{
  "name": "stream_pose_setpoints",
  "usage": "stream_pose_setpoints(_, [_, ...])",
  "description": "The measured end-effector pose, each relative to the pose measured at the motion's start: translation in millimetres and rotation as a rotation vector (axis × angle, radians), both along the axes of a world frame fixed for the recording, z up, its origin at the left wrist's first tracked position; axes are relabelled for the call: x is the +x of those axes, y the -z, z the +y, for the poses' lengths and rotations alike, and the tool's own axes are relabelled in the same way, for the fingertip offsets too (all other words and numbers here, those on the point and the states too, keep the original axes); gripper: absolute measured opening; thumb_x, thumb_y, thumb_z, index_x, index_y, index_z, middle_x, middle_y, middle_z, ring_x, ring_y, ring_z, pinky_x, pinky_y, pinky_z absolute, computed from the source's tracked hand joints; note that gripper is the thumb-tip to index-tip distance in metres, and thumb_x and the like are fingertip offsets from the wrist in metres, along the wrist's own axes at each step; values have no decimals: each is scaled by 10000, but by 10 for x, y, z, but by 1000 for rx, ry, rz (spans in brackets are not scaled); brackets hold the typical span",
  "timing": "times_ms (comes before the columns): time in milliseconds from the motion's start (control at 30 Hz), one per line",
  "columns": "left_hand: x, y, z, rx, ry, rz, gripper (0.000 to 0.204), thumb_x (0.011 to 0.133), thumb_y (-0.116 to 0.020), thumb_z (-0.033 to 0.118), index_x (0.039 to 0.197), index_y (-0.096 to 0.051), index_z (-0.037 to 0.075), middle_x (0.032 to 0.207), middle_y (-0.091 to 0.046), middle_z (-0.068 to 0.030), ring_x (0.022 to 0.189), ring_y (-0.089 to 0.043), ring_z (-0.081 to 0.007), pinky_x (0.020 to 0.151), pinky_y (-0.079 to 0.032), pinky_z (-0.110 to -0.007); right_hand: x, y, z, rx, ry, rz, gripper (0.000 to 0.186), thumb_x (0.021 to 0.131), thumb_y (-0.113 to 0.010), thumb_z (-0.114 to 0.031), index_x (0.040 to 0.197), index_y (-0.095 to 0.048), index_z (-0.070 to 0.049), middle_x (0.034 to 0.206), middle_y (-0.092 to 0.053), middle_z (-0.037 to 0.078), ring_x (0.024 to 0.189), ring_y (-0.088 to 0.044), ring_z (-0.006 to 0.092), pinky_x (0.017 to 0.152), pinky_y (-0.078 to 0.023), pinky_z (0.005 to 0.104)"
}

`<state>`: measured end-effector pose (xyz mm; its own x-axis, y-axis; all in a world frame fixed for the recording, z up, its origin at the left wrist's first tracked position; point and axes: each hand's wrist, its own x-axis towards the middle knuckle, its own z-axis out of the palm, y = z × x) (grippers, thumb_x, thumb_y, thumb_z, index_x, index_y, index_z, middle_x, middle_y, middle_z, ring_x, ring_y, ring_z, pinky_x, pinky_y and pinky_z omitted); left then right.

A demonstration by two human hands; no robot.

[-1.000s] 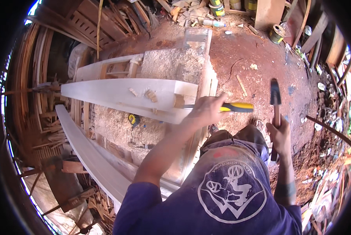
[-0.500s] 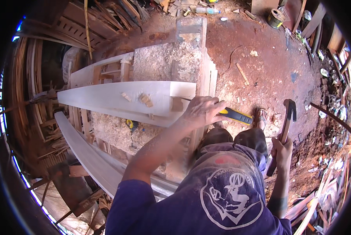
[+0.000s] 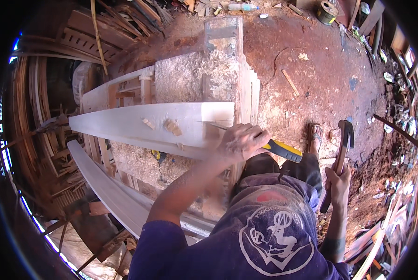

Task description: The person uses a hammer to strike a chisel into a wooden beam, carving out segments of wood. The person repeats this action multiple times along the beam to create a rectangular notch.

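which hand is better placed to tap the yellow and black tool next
Probably the right hand: it holds the hammer, clear of the timber, while the left hand grips the yellow and black tool, leaving its end exposed.

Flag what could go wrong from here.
If the hammer in the right hand misses, it could strike the left hand gripping the chisel. The wood pieces lying on the pale beam might scatter if it is jarred. A dropped tool could hurt the sandaled foot.
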<state>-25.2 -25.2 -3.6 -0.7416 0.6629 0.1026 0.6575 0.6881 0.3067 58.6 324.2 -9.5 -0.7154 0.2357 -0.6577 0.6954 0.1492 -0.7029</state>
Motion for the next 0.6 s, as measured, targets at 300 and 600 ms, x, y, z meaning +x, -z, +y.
stream_pose_setpoints(300, [2, 93, -17, 28, -20, -1, 464, 750, -776, 499, 982, -605, 136, 803, -610, -19, 717, -659, -184, 615, -529, -323, -13, 17, -24, -17, -30, -28, 161, 841, -682, -105, 768, -545, -60, 515, -502, -6, 392, -454, 83, 372, -324, 253])
stream_pose_setpoints(600, [-17, 49, -36, 84, 6, -103, 450, 736, -811, 439, 975, -602, 121, 811, -612, -31, 722, -663, -201, 614, -535, -346, 74, 57, -65, -59, -33, 0, 167, 863, -673, -79, 821, -513, -66, 553, -483, -13, 388, -428, 82, 375, -325, 249])
